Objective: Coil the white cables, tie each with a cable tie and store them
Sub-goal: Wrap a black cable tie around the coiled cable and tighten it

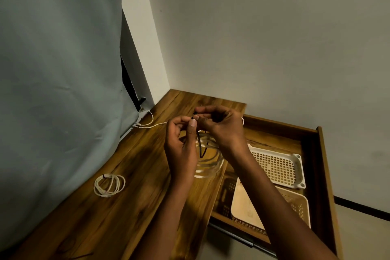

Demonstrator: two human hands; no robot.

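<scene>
Loose white cable coil hanging just above the wooden table, directly below both hands: left hand and right hand are pinching the thin black cable tie, its tail pointing downward across the loops.

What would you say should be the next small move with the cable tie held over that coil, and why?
Probably pull the black cable tie snug around the white coil. The left hand and the right hand both pinch the tie near its top, and its tail hangs loose across the coil, so it does not look tightened. Another coil lies already tied on the wooden top.
</scene>
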